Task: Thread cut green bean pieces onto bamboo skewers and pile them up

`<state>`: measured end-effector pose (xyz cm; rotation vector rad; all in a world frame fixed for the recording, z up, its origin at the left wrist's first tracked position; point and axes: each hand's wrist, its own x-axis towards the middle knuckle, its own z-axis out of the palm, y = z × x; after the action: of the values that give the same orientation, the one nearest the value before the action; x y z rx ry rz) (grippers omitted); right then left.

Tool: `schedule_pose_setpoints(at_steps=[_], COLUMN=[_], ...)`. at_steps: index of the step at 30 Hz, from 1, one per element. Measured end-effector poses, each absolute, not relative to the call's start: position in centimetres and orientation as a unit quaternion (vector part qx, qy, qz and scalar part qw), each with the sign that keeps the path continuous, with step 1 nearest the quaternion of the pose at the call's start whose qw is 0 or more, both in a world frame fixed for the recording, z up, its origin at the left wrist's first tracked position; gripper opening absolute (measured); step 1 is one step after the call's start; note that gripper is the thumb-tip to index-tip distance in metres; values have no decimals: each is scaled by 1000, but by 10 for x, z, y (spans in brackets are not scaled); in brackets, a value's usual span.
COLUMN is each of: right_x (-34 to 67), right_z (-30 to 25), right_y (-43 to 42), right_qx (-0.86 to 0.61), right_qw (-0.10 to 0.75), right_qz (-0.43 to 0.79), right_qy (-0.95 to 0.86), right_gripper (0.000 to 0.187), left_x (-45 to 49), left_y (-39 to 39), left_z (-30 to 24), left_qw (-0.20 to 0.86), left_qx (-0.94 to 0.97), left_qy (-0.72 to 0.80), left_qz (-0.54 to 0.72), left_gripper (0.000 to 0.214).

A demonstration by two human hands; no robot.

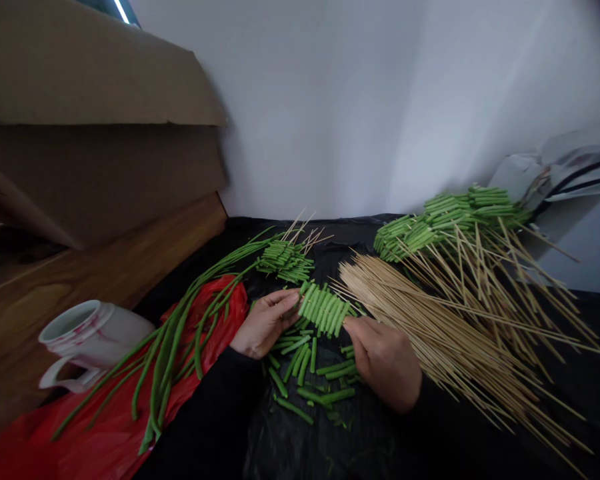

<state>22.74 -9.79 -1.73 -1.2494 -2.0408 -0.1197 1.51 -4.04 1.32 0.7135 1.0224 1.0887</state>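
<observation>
Between my hands is a skewer of green bean pieces (325, 308), the cut pieces lined up side by side. My left hand (270, 320) pinches the piece at its left end. At the right end, my right hand (386, 360) is closed in a fist around the skewer's stick, which is mostly hidden in it. Loose cut bean pieces (300, 360) lie scattered below on black plastic (300, 447). Just beyond my left hand rests a small pile of filled bean skewers (285, 259). A large bundle of bare bamboo skewers (430, 320) spreads out beside my right hand.
Long whole beans (165, 340) lie across a red plastic bag (105, 433) at left, near a white mug (97, 337). A cardboard box (100, 127) stands behind them. More filled bean skewers (445, 220) are stacked by the white wall (330, 107) at right.
</observation>
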Motion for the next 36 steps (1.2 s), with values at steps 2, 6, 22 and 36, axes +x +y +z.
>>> schedule_pose_setpoints(at_steps=[2,6,22,36], right_x=[227,228,225,228], right_z=[-17,-18,-19,-16], right_y=[-98,-98,-100,-98], right_qx=[-486,-487,-485,-487], right_qw=[364,356,359,347], right_qz=[-46,-53,-85,-110], right_qy=[-793,-796,-793,-794], right_gripper=[22,22,24,22], left_x=[15,16,18,16], left_y=[-40,-41,-43,-43], left_z=[14,14,12,16], left_qw=[678,674,672,672], left_qx=[312,313,336,340], left_qy=[458,465,472,470], left_qz=[483,481,461,460], left_gripper=[24,21,28,25])
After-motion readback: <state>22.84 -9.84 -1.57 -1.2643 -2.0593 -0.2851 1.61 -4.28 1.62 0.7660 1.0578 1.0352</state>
